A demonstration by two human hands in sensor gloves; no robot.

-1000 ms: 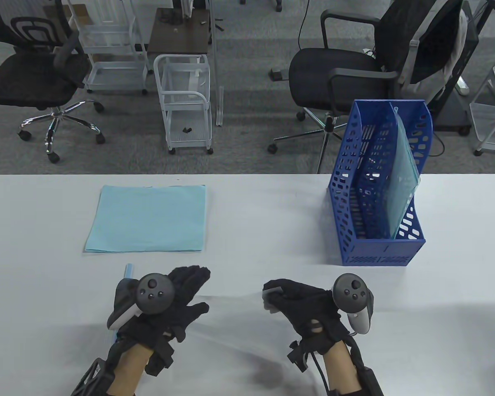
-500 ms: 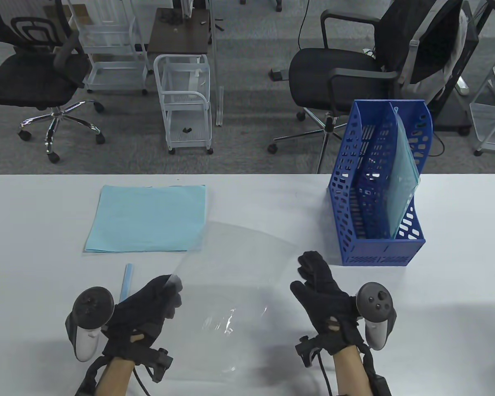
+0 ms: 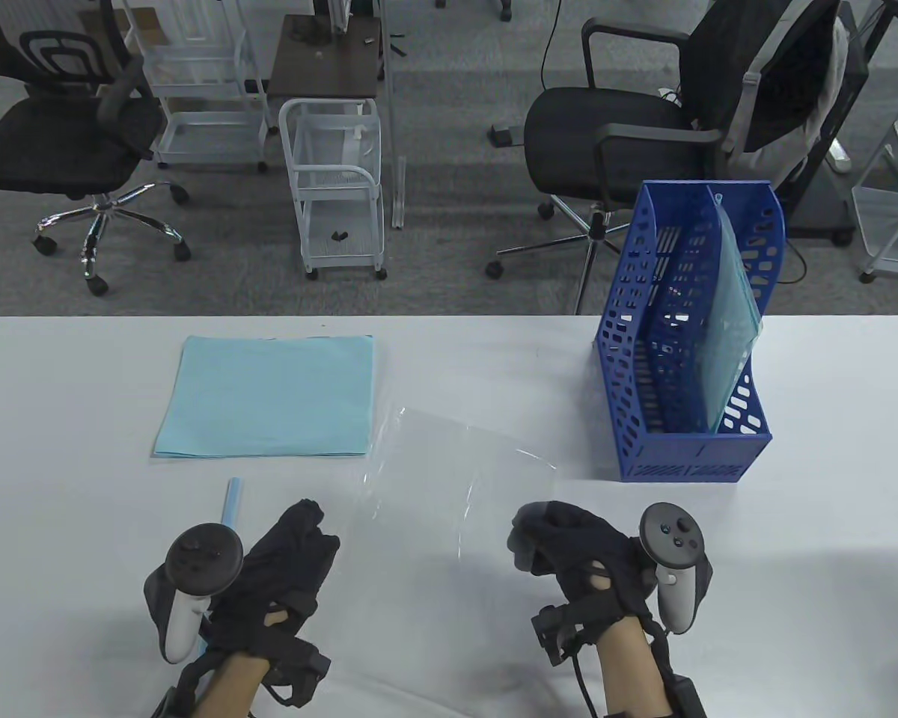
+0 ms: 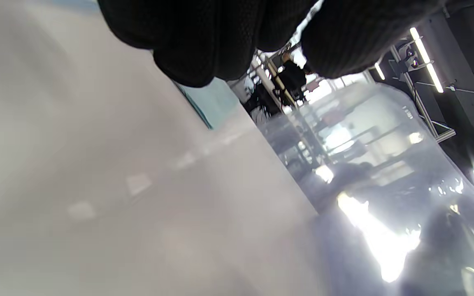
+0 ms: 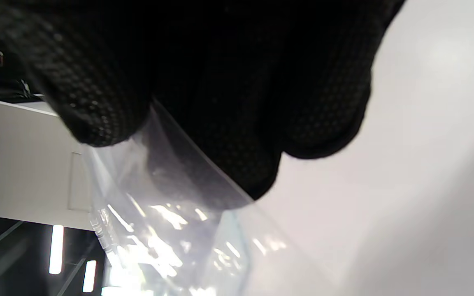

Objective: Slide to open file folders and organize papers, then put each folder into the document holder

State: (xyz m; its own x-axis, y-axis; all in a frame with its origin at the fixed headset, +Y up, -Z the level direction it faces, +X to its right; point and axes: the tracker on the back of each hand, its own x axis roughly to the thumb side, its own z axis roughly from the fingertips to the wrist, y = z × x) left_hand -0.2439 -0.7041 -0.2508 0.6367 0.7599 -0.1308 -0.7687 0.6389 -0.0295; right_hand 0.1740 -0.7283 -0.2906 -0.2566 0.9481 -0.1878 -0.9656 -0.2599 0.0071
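A clear plastic folder point(image 3: 464, 464) stands bowed up off the white table point(image 3: 494, 359) between my hands. My left hand point(image 3: 318, 527) holds its left edge with curled fingers. My right hand point(image 3: 524, 535) pinches the right edge. In the right wrist view the gloved fingers point(image 5: 228, 82) clamp the clear folder point(image 5: 159, 213). The left wrist view shows the clear folder point(image 4: 377, 164) arching below my fingertips point(image 4: 204, 37). A stack of light blue paper point(image 3: 266, 396) lies flat at the back left. The blue document holder point(image 3: 688, 449) stands at the right with a teal folder point(image 3: 729, 329) upright in it.
A light blue slide bar point(image 3: 232, 505) lies on the table just left of my left hand. Office chairs point(image 3: 621, 127) and white wire carts point(image 3: 337, 187) stand on the floor beyond the table's far edge.
A second ago both hands lay low on the table. The clear folder then came up between them. Now the right hand's fingers have curled onto its edge and the sheet bows more tightly.
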